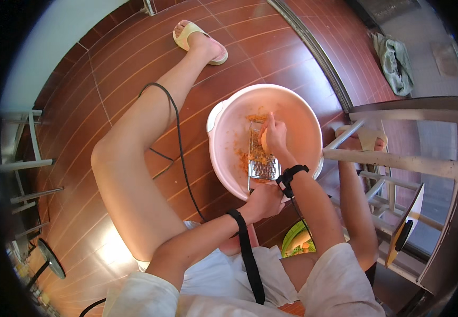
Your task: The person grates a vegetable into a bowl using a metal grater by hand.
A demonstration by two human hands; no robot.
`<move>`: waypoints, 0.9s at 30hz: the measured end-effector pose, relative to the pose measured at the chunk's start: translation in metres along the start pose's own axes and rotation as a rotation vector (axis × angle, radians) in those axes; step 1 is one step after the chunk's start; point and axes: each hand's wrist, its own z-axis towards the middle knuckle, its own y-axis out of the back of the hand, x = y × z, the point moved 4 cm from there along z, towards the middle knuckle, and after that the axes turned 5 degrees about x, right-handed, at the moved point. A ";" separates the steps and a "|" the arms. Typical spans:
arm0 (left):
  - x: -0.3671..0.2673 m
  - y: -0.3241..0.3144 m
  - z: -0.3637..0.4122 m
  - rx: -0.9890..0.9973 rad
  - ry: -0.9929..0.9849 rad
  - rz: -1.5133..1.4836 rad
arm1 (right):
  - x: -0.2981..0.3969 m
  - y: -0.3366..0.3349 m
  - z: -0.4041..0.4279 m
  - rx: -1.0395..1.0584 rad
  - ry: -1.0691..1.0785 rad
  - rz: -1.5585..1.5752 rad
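Observation:
A metal grater [265,168] leans inside a pale pink plastic basin [217,158] on the floor. My left hand [263,201] is closed around the grater's near end at the basin's rim. In my right hand [275,136] is a pale orange piece of food [265,142], possibly a carrot, held against the grater's face. Orange shreds [242,160] lie on the basin's wall and bottom and on the grater. The grater's handle is hidden by my left hand.
A green plastic basket [288,237] with orange pieces stands by my right thigh. A black cable [179,138] crosses my left leg. At the right is a white metal rack [403,158]; a grey-green cloth [395,65] hangs beyond the door track [316,47].

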 end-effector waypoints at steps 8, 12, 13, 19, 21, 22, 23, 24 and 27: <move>-0.014 0.024 0.001 0.106 0.033 0.081 | 0.007 0.012 0.005 -0.042 0.027 -0.032; 0.002 -0.001 -0.002 -0.017 -0.041 0.094 | 0.019 -0.001 -0.012 -0.020 0.047 -0.034; 0.013 -0.012 -0.002 -0.025 0.002 0.033 | 0.021 -0.009 -0.017 0.003 0.032 -0.039; -0.017 0.026 0.005 0.077 -0.005 -0.035 | -0.009 0.023 0.012 -0.079 0.107 -0.059; -0.012 0.031 0.002 0.167 0.044 0.021 | -0.005 0.017 0.018 -0.087 0.101 -0.096; -0.009 0.023 0.003 0.080 0.006 0.033 | -0.003 0.015 0.022 -0.105 0.087 -0.143; -0.009 0.020 0.000 0.002 -0.028 0.034 | 0.000 0.009 0.017 -0.094 0.082 -0.141; -0.004 0.014 -0.003 0.006 -0.018 0.030 | 0.001 0.004 0.012 -0.058 0.042 -0.096; -0.003 0.007 -0.003 0.042 0.010 -0.054 | -0.006 0.006 0.008 -0.019 0.023 -0.069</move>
